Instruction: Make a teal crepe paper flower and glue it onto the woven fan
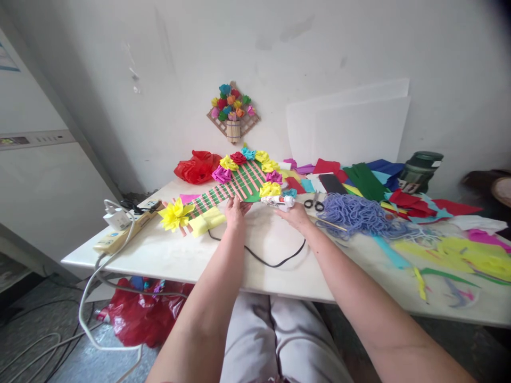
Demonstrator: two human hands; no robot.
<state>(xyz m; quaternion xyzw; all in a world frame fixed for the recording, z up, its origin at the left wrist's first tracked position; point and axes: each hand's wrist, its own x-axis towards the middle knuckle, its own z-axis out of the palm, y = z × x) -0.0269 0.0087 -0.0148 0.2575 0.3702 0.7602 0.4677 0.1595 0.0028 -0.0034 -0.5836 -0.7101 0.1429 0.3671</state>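
A woven green-and-pink paper piece (pixel 229 189), edged with paper flowers, lies tilted on the white table (pixel 175 255). My left hand (pixel 235 208) rests on its near edge, fingers spread flat. My right hand (pixel 294 213) is closed round a white glue gun (pixel 278 201), whose nozzle points left toward a yellow paper flower (pixel 270 189) on the piece. The gun's black cord (pixel 263 259) loops over the table in front of me. A large yellow flower (pixel 174 214) and a pale yellow paper roll (pixel 206 221) lie at the piece's left end.
Scissors (pixel 314 202), a heap of blue yarn (pixel 357 215) and many coloured paper sheets (pixel 367 181) cover the right side. A power strip with a charger (pixel 120 226) sits at the left edge, near a red plastic bag (pixel 197 166). A flower craft (pixel 232 109) hangs on the wall.
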